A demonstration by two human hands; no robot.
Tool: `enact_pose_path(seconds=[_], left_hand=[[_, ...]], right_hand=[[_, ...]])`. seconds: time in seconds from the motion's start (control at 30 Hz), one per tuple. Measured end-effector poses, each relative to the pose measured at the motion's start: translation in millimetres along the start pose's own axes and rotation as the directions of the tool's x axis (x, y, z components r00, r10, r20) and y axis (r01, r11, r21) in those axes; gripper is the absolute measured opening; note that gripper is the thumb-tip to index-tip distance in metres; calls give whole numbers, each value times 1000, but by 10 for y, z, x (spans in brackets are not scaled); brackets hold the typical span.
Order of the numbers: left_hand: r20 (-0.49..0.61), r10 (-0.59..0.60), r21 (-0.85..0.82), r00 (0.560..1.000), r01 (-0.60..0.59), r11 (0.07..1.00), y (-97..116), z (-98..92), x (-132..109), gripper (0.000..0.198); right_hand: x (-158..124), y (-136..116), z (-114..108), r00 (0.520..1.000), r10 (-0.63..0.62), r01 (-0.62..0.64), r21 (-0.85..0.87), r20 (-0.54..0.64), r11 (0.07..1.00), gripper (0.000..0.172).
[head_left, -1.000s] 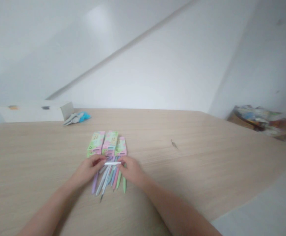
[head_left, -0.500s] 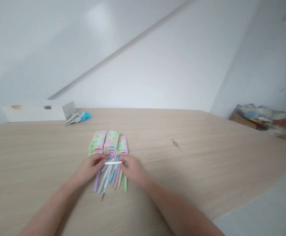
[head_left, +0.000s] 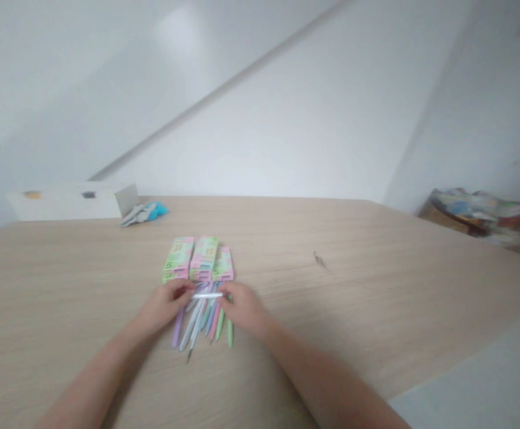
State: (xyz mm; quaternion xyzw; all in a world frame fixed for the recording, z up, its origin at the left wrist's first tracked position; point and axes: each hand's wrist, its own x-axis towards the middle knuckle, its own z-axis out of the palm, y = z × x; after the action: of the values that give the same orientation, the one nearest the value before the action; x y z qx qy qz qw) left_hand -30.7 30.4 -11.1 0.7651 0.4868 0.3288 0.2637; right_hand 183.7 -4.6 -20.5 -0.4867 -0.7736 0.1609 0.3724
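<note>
Between my two hands a white pen [head_left: 207, 295] lies level, one end pinched in the fingers of my left hand [head_left: 170, 304], the other in those of my right hand [head_left: 240, 304]. Below it several pastel pens are fanned out on the table: a purple pen [head_left: 177, 330], white ones, a pink pen [head_left: 214, 325] and a green pen [head_left: 230, 332] among them. One white pen [head_left: 194, 330] has a dark tip pointing toward me. Just beyond the hands stand small pink-and-green boxes [head_left: 204, 256], side by side. My fingers hide the upper ends of some pens.
On the wooden table [head_left: 376, 286], a long white box [head_left: 67, 202] stands at the back left, with a grey-and-blue glove-like bundle [head_left: 144, 213] beside it. A small dark scrap [head_left: 319, 260] lies right of centre. Past the right edge is a cluttered carton [head_left: 452, 220].
The whole view has shifted very slightly. Both hands keep the white pen in nearly the same place; the pens and boxes on the table have not moved.
</note>
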Motion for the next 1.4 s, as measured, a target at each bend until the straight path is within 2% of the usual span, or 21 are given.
enact_pose_path(seconds=[0.1, 0.27, 0.47, 1.13, 1.4], left_hand=[[9, 28, -19, 1000, -28, 999, -35, 8, 8, 36], [84, 96, 68, 992, -102, 992, 11, -22, 5, 31], [82, 71, 147, 994, -82, 986, 31, -48, 1, 28], [55, 0, 244, 998, -14, 970, 21, -58, -21, 28], [98, -29, 304, 995, -2, 953, 4, -50, -18, 29]], right_hand=[[-1, -8, -14, 1000, 1, -1, -2, 11, 1000, 17], [-6, -10, -9, 1000, -7, 7, 6, 11, 1000, 16], [2, 17, 35, 999, 29, -29, 18, -20, 999, 23], [-3, 28, 37, 1000, -26, 26, -47, -7, 999, 23], [0, 16, 20, 999, -45, 43, -90, -28, 995, 21]])
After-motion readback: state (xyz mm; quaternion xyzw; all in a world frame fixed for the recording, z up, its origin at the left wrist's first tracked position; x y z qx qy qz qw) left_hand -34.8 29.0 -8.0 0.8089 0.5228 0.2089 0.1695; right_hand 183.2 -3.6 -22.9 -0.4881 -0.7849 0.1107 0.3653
